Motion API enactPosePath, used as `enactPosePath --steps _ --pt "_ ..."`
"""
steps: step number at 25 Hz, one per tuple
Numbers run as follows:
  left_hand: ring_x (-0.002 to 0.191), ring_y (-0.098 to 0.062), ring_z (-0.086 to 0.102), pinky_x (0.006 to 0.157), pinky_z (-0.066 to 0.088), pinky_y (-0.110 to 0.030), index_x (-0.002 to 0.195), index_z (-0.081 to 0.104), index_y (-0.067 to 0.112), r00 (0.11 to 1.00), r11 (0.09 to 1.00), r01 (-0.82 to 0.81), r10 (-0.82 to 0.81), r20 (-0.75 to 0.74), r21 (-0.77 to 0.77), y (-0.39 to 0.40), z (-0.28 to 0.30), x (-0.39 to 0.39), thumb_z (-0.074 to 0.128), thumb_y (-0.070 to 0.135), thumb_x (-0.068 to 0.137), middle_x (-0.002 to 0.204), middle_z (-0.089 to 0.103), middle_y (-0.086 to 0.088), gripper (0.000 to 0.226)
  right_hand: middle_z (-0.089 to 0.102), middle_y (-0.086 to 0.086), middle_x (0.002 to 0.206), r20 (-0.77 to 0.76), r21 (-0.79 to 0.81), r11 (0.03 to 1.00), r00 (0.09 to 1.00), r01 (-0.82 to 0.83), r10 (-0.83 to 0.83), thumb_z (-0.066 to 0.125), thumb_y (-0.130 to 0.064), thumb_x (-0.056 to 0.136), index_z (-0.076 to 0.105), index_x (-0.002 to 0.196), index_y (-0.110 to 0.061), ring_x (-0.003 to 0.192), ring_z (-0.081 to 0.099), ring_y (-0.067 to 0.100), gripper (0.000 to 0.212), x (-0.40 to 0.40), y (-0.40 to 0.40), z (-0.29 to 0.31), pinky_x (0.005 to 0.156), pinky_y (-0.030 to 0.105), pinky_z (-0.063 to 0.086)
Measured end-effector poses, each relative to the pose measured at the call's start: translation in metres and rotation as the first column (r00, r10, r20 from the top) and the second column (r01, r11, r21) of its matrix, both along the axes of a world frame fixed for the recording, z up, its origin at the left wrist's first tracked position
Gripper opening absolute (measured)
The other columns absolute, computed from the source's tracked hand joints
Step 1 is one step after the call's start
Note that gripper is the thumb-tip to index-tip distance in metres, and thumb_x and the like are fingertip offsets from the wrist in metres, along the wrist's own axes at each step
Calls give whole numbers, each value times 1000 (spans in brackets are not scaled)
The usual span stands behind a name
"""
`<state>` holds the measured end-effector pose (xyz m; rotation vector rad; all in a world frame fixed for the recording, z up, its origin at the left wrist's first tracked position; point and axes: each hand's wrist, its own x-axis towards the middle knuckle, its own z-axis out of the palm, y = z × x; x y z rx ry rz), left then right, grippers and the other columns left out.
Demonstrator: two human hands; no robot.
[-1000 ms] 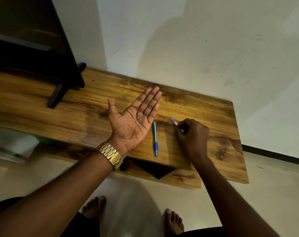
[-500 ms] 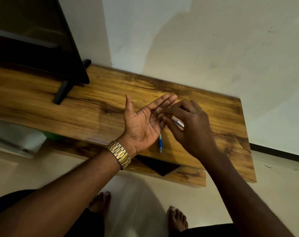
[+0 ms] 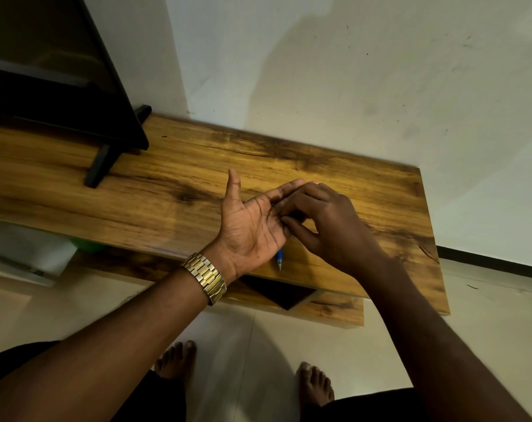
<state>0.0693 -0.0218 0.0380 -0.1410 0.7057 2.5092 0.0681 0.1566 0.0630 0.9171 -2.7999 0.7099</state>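
Hands number two, pens in sight one; one wooden stand [image 3: 167, 190] bears one black television [image 3: 60, 86] at its far left end and the blue pen [image 3: 279, 258] near its front edge. Over the stand's front middle, the left hand [image 3: 249, 226] lies palm-up, fingers straight and together, thumb raised, covering all but the pen's lower end. The right hand [image 3: 328, 226] has its fingers [image 3: 292, 208] curled tight against the left fingers; whether they pinch anything I cannot tell. Half a second ago a pale pen showed in that pinch, and more of the blue pen lay uncovered.
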Motion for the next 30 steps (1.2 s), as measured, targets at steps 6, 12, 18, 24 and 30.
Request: enactPosePath --steps 6,12,18,24,30 --pt "104 3 75 86 56 -28 123 78 26 907 505 -411 145 -395 -759 -4 5 -1 60 58 105 112 83 10 41 80 -11 93 343 -427 744 853 515 -393 76 -31 103 81 98 -24 84 75 12 9 -4 -5 -4 72 28 57" --pt "111 -4 75 97 64 -43 111 83 21 820 261 -536 -67 -569 -803 -15 4 3 77 34 100 110 82 11 18 79 -11 88 244 -342 824 890 451 -386 75 -33 103 81 98 -21 76 72 11 15 -2 -26 -6 63 15 49" --pt "100 -5 76 89 65 -48 104 83 28 822 168 -543 -90 -562 -822 -32 8 -1 77 38 100 106 81 14 12 78 -14 90 261 -336 838 898 430 -356 78 -33 100 83 101 -25 81 73 4 9 0 -32 -10 66 11 50" --pt "86 -14 79 82 68 -52 99 82 30 833 259 -552 135 -537 -792 -46 3 -16 77 43 99 96 83 9 14 78 3 112 221 43 892 867 450 -447 85 -43 92 75 126 -13 98 72 14 46 -1 -41 -34 80 23 59" --pt "74 -4 74 59 54 -22 94 79 26 903 464 -430 208 -376 -774 -36 3 -18 72 36 105 89 80 8 16 72 13 132 311 120 884 829 452 -466 69 -19 105 68 134 -8 114 69 25 31 0 -53 -43 95 37 59"
